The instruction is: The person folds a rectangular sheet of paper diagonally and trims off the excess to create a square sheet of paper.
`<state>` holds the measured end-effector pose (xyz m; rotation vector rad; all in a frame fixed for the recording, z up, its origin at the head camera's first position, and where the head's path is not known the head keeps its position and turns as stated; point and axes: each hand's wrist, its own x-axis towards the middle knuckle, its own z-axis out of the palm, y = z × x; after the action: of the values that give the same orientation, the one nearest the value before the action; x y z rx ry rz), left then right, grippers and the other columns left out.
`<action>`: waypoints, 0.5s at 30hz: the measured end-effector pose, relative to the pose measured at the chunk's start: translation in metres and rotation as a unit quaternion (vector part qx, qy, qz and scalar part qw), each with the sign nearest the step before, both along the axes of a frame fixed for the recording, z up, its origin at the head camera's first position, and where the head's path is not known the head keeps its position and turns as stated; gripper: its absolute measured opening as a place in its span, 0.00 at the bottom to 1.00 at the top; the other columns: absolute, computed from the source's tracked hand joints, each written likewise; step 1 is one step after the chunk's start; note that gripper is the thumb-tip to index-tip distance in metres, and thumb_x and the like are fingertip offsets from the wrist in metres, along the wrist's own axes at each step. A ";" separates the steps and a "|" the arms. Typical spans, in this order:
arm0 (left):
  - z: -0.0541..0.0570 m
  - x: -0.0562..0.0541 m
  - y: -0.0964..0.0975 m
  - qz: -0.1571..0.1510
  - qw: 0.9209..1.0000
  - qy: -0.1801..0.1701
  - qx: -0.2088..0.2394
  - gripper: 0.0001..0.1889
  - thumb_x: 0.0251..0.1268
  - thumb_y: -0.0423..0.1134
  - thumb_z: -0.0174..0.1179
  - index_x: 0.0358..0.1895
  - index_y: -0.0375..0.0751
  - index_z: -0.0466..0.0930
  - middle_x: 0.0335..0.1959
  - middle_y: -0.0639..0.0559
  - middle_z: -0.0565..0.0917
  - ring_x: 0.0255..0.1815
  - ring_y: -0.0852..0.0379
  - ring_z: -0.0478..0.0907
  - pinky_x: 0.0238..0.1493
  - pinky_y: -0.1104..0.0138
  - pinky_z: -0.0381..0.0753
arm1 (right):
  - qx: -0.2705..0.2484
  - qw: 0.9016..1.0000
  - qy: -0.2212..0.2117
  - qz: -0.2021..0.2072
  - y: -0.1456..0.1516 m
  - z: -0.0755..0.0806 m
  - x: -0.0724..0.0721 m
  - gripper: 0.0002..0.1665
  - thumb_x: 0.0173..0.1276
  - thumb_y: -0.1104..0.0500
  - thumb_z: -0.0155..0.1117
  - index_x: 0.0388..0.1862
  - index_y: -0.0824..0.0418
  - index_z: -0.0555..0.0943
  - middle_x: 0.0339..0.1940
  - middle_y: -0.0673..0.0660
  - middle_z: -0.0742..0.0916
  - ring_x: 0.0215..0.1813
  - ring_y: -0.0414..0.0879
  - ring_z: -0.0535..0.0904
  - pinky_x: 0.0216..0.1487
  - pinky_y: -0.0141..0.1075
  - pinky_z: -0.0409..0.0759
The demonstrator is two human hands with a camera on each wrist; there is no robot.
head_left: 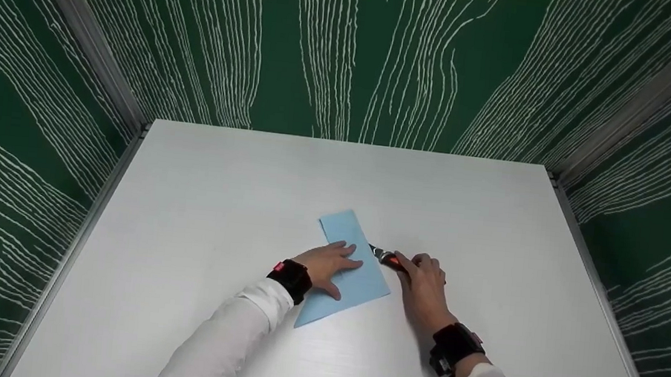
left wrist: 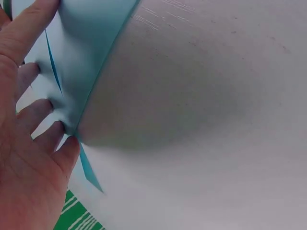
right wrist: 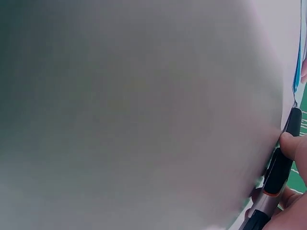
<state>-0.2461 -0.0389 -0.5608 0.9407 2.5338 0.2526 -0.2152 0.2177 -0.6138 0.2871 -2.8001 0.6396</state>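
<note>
Under the head camera, with 12 o'clock at the far wall (head_left: 277,56), a folded sheet of light-blue paper (head_left: 358,288) lies slantwise near the middle of a white table (head_left: 219,196), one long edge facing the 2 o'clock side. The person's left hand (head_left: 328,267) reaches in from 8 o'clock, fingers spread and resting on the sheet, with nothing in its grasp. At the paper's 3 o'clock side, the right hand (head_left: 426,287) grips a black-and-orange utility knife (head_left: 390,260), thumb along the handle and the narrow nose pointing to 10 o'clock, its tip at the sheet's edge; whether any blade sits inside the fold cannot be told. Layers part slightly in the left wrist view, suggesting thin, light stock, limp when single but firmer along a crease, likely to skid on the smooth surface and easily wrinkled or torn. Such a sheet is best pinned by flat fingertips well in from the 2 o'clock edge, or lifted by its free 7 o'clock corner. The knife looks rigid and somewhat heavier than the paper, safest held by its thick handle, behind the nose.
</note>
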 end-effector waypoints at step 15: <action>-0.001 -0.001 -0.002 -0.011 1.000 -0.007 0.013 0.43 0.58 0.51 0.72 0.76 0.58 0.63 0.82 0.52 0.55 0.84 0.49 0.47 0.80 0.57 0.57 | -0.004 0.999 -0.043 -0.021 -0.014 0.006 -0.014 0.25 0.68 0.63 0.67 0.64 0.54 0.81 0.47 0.66 0.81 0.47 0.60 0.74 0.52 0.57 0.74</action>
<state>-0.2470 -0.0406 -0.5621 0.9723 2.5129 0.2849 -0.2290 0.2036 -0.6078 0.2027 -2.8755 0.6675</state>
